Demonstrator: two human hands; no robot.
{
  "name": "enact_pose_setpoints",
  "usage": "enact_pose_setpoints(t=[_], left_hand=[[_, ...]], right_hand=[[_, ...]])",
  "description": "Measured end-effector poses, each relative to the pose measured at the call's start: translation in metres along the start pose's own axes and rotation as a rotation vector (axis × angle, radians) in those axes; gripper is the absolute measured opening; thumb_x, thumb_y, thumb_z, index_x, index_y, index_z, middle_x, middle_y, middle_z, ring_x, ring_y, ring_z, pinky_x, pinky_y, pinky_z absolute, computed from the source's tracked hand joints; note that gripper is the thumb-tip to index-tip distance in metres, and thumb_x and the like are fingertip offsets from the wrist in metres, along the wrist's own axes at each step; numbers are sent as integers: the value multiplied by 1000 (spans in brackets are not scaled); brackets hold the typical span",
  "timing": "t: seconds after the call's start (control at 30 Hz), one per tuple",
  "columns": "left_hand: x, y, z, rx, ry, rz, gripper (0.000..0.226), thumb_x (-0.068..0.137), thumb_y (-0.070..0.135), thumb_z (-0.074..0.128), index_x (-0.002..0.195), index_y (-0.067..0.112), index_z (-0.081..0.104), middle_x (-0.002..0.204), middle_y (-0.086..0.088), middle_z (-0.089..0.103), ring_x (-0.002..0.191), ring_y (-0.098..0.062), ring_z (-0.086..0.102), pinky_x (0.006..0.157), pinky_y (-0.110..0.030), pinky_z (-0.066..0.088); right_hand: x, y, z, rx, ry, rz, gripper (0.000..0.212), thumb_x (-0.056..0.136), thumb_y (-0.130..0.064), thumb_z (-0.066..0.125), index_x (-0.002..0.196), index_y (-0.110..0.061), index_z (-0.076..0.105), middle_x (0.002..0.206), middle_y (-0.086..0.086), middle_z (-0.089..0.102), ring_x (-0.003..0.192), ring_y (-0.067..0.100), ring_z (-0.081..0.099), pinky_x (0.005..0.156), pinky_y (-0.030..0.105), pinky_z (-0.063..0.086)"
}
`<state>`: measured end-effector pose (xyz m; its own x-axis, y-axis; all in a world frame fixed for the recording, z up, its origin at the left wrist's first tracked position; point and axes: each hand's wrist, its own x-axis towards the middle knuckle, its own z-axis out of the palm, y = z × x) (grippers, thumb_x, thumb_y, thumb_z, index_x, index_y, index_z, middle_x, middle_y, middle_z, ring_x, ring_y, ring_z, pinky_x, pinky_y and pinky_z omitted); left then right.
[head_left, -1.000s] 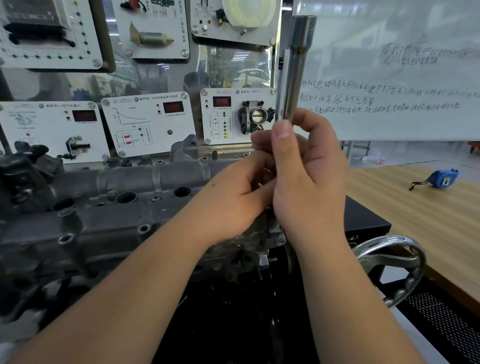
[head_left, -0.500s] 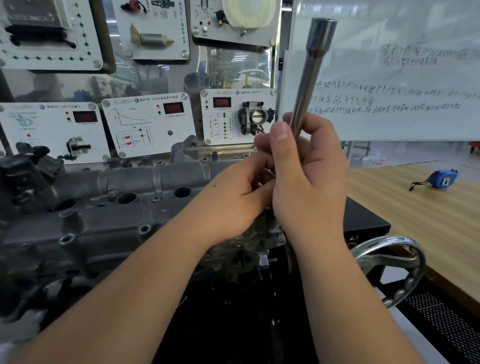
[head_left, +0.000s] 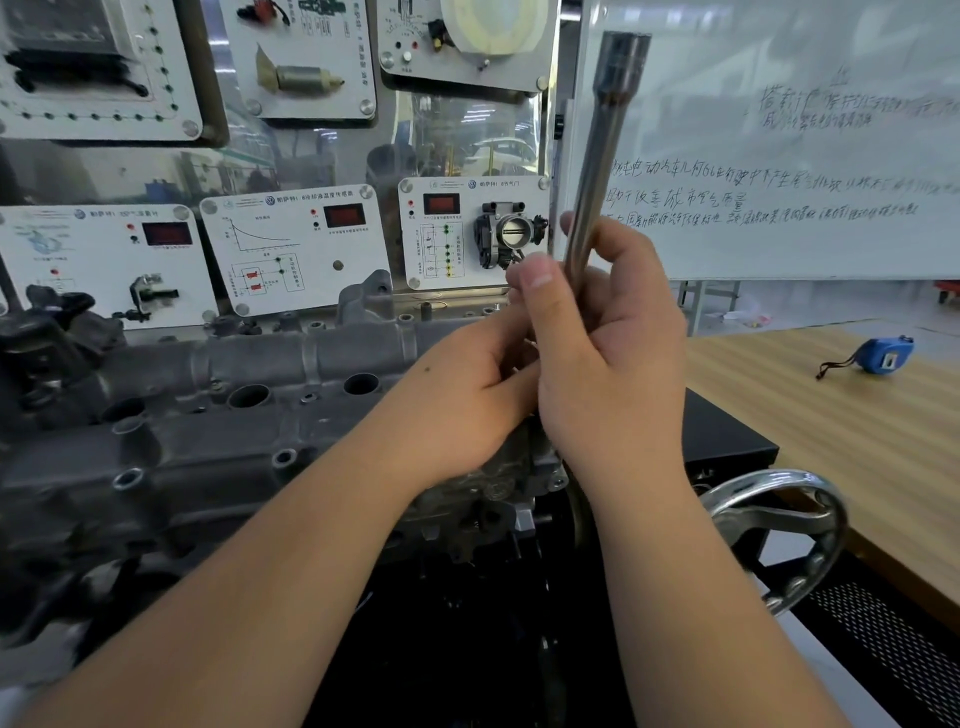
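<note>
Right grip (head_left: 613, 358) wraps the socket tube (head_left: 602, 156) low, holding it near upright above the cylinder head (head_left: 208, 395). Left grip (head_left: 467, 395) curls at its hidden foot, holding what I cannot tell. Held so low, I reckon it may tip and slip.

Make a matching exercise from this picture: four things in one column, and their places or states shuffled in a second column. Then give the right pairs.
Things
1. long metal tube
2. blue tape measure
3. chrome handwheel
4. throttle body

Places or states
A. mounted on a white display panel
B. lying on the wooden table
C. gripped by the right hand, tilted, its wider end up
D. at the lower right, below the table's near edge

Pairs: 1-C, 2-B, 3-D, 4-A
</note>
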<state>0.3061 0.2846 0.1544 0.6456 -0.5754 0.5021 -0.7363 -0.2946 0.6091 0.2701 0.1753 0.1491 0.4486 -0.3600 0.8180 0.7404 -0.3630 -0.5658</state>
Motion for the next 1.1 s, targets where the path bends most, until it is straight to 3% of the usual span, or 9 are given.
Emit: enact_pose_setpoints(t=[0.07, 0.17, 0.33, 0.47, 0.6, 0.8, 0.93, 1.1], left_hand=[[-1, 0, -1, -2, 5, -3, 28, 102, 23, 57, 128, 32, 59, 107, 4, 74, 95, -20, 71, 83, -47, 57], [-2, -2, -2, -49, -22, -56, 29, 96, 13, 65, 124, 22, 62, 104, -6, 74, 89, -30, 72, 76, -54, 58], [-1, -2, -5, -39, -79, -56, 38, 83, 5, 77, 115, 24, 66, 97, 1, 76, 85, -16, 74, 77, -42, 60], [1, -5, -4, 56, -89, -27, 30, 83, 10, 77, 106, 27, 68, 95, 7, 75, 87, -10, 72, 82, -45, 59], [3, -7, -2, 117, -85, -9, 24, 85, 11, 73, 103, 27, 69, 94, 8, 72, 86, -9, 70, 80, -42, 58], [3, -9, -3, 108, -81, 6, 25, 88, 15, 76, 92, 37, 65, 88, 15, 73, 81, 1, 68, 70, -18, 53], [3, -11, -3, 86, -63, 6, 29, 90, 18, 78, 94, 43, 65, 92, 17, 75, 85, 4, 70, 76, -16, 53], [4, -12, -2, 68, -36, -21, 24, 92, 26, 76, 98, 47, 65, 93, 22, 75, 86, 5, 71, 81, -20, 56]], right_hand=[[0, 2, -1, -41, 12, -33, 9, 98, -32, 60, 106, -37, 62, 88, -10, 71, 82, 8, 68, 73, 26, 56], [-1, -1, 0, -95, 14, -57, 19, 102, -32, 51, 88, -41, 59, 92, -12, 71, 82, 10, 68, 73, 35, 58], [2, -2, -2, -112, -14, -50, 20, 104, -34, 43, 93, -42, 57, 95, -20, 72, 85, 8, 71, 75, 42, 59], [2, -3, -3, -79, -19, -62, 19, 104, -35, 42, 92, -44, 53, 95, -21, 72, 82, 5, 72, 73, 38, 60], [1, -1, -4, -48, -11, -60, 20, 103, -36, 43, 88, -33, 56, 93, -23, 72, 81, 4, 73, 71, 37, 61], [7, -6, -6, 27, 3, -74, 23, 105, -30, 44, 94, -46, 57, 91, -15, 73, 77, 11, 74, 69, 33, 60], [14, -9, -11, 120, 47, -35, 30, 103, -34, 45, 91, -54, 63, 89, -9, 73, 69, 14, 71, 60, 24, 53], [10, 3, -22, 13, 86, -9, 18, 102, -43, 45, 88, -47, 56, 77, -6, 65, 55, 12, 53, 54, 32, 42]])
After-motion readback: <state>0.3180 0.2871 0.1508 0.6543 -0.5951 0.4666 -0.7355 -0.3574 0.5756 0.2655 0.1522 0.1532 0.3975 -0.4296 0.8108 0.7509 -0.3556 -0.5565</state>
